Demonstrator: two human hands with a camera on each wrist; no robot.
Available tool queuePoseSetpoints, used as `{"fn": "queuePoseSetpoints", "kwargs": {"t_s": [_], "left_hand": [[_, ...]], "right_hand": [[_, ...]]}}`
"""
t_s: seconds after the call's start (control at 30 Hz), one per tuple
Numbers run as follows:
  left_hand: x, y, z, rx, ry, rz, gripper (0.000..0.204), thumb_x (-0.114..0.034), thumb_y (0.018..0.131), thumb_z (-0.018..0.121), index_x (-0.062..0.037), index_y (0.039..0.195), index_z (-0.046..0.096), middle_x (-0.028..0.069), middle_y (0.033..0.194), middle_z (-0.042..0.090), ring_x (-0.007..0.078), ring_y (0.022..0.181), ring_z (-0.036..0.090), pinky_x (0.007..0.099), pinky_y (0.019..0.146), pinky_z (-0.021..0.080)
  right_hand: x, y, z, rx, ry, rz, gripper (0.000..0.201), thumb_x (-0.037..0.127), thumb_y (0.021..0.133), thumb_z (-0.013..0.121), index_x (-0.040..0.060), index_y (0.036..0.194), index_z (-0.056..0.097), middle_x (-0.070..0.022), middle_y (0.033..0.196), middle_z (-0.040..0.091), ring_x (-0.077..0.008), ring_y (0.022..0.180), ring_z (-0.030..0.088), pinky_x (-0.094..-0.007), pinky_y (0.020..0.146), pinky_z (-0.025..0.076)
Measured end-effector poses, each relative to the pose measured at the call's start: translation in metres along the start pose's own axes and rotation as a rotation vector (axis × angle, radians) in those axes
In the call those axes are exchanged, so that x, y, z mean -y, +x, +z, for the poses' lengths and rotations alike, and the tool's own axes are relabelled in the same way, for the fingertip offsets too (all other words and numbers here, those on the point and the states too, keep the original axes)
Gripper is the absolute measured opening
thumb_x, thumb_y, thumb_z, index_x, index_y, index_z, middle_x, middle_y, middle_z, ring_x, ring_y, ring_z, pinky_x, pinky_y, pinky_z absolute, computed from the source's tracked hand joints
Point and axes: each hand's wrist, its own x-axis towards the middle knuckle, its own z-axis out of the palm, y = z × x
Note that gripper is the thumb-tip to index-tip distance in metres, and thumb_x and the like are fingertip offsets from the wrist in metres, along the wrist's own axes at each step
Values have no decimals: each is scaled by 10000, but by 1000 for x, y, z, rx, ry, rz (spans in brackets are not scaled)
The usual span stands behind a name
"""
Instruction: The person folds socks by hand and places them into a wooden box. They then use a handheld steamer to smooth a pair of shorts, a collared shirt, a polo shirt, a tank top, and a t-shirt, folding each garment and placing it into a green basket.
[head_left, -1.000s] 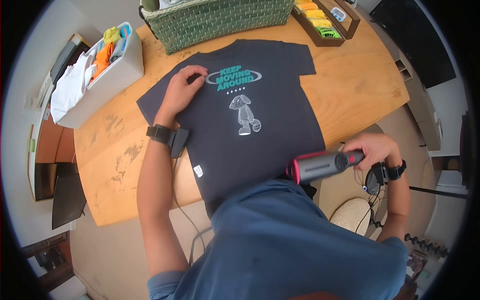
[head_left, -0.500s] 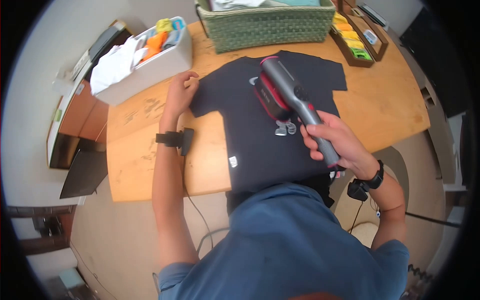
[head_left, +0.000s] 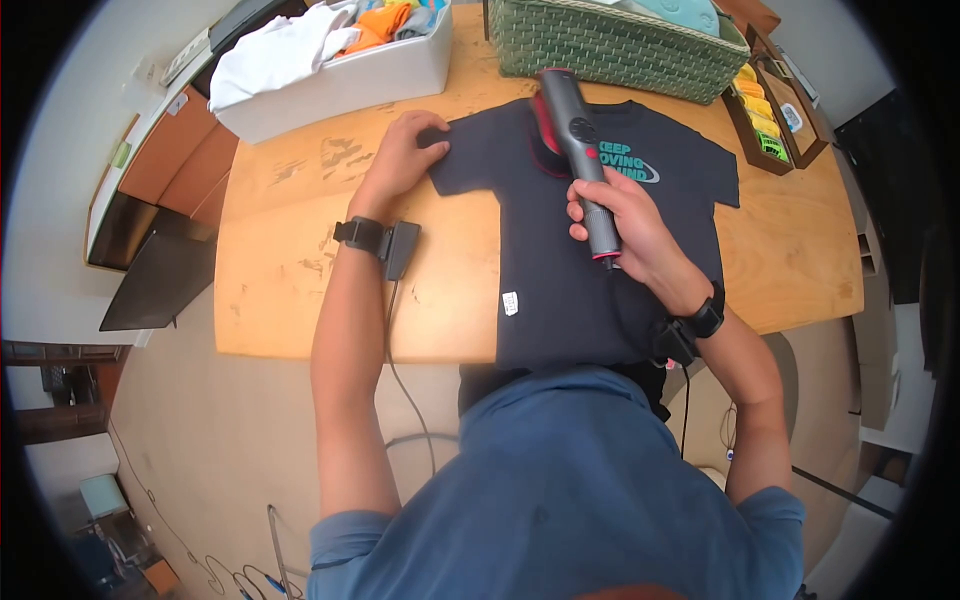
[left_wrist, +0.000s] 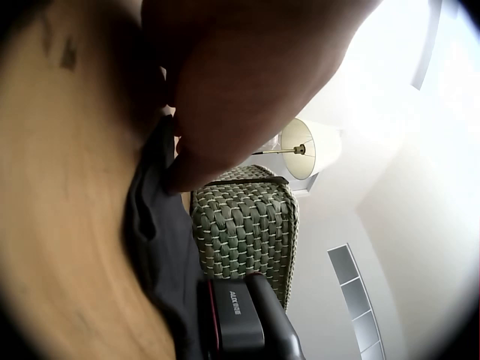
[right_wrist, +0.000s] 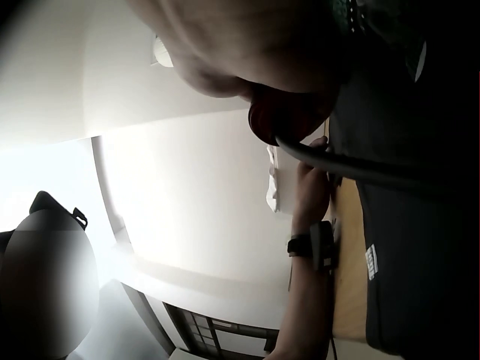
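A dark T-shirt [head_left: 560, 300] with green lettering lies spread on the wooden table [head_left: 270, 270]. At the end of its left-side sleeve, my left hand [head_left: 402, 158] pinches the cloth edge between thumb and fingers; the left wrist view shows these fingers [left_wrist: 196, 166] at the sleeve [left_wrist: 161, 225]. My right hand [head_left: 635, 225] grips the handle of a grey and red handheld steamer [head_left: 572, 125], its head over the shirt's upper left part and hiding some of the lettering. Whether its plate touches the cloth cannot be told. Its cord [right_wrist: 352, 166] hangs from the handle's end.
A white bin [head_left: 350, 92] of clothes stands at the back left, and a green woven basket [head_left: 610, 50] behind the shirt. An open brown box [head_left: 757, 130] with yellow items sits at the back right. A cable [head_left: 405, 385] hangs from my left wrist.
The steamer has swung from beyond the table's front edge up over the shirt, then across to its upper left. My left hand has moved from the shirt's printed area to the sleeve end.
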Motion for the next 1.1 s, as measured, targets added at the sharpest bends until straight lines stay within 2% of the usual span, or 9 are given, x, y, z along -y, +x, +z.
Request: {"fn": "queuePoseSetpoints", "kwargs": {"t_s": [0.1, 0.37, 0.43, 0.63, 0.73, 0.8, 0.9, 1.0, 1.1], "left_hand": [[-2, 0, 0, -5, -68, -48, 217, -93, 793, 721, -26, 991, 664, 155, 1136, 627, 337, 1123, 561, 380, 990, 440], [-3, -1, 2, 5, -55, -93, 217, -80, 817, 713, -36, 1023, 662, 129, 1160, 609, 286, 1072, 550, 352, 952, 440], [-2, -1, 1, 24, -22, -82, 217, -80, 848, 708, -50, 1054, 646, 74, 1165, 585, 194, 948, 539, 288, 867, 443], [-1, 0, 2, 17, -36, -59, 225, -83, 848, 712, -68, 1064, 650, 63, 1176, 581, 193, 1028, 551, 275, 872, 434], [-8, -1, 3, -15, -93, -126, 235, -122, 824, 715, -27, 1032, 662, 150, 1177, 608, 323, 1133, 555, 368, 1000, 428], [-9, -1, 7, -77, -135, -178, 270, -172, 822, 730, -31, 1044, 668, 158, 1186, 608, 327, 1133, 553, 374, 993, 432], [-1, 3, 13, -111, 78, -101, 332, -238, 812, 751, -23, 1054, 674, 173, 1200, 607, 338, 1134, 551, 388, 986, 435], [-6, 3, 13, -62, 277, -32, 366, -269, 802, 765, -7, 1041, 674, 187, 1210, 608, 352, 1134, 551, 408, 980, 438], [2, 2, 16, -83, 207, 26, 311, -232, 815, 757, 7, 993, 666, 185, 1110, 641, 331, 1064, 585, 384, 929, 455]], "right_hand": [[4, 6, -16, 190, -140, 122, 181, 80, 933, 575, 17, 1063, 466, -54, 819, 552, -99, 649, 553, -245, 525, 479], [28, -55, -53, 531, -584, 405, 226, 29, 861, 579, 32, 1072, 502, -18, 733, 523, -72, 517, 489, -243, 484, 421], [35, -81, -58, 535, -637, 573, 334, 20, 839, 607, 34, 1159, 509, -4, 746, 530, -58, 553, 491, -234, 504, 419], [41, -139, -118, 796, -882, 490, 562, 71, 783, 730, 19, 1309, 540, -47, 985, 649, -137, 836, 615, -306, 743, 510], [60, -186, -165, 407, -748, 332, 585, 60, 777, 737, 2, 1319, 524, -44, 1025, 648, -155, 849, 625, -310, 742, 510], [77, -214, -186, 58, -648, 302, 590, 54, 799, 714, -8, 1342, 491, -44, 1084, 638, -177, 891, 626, -330, 773, 511], [90, -209, -193, -362, -863, 150, 545, 57, 850, 647, -13, 1351, 445, -122, 1101, 624, -259, 954, 627, -376, 827, 500], [71, -188, -237, -620, -1536, -259, 486, 44, 874, 583, -23, 1328, 423, -222, 1093, 600, -379, 1016, 602, -421, 870, 480], [64, -170, -282, -777, -1666, -288, 468, 42, 877, 562, -15, 1321, 427, -283, 1107, 568, -456, 1025, 571, -438, 874, 473]]}}
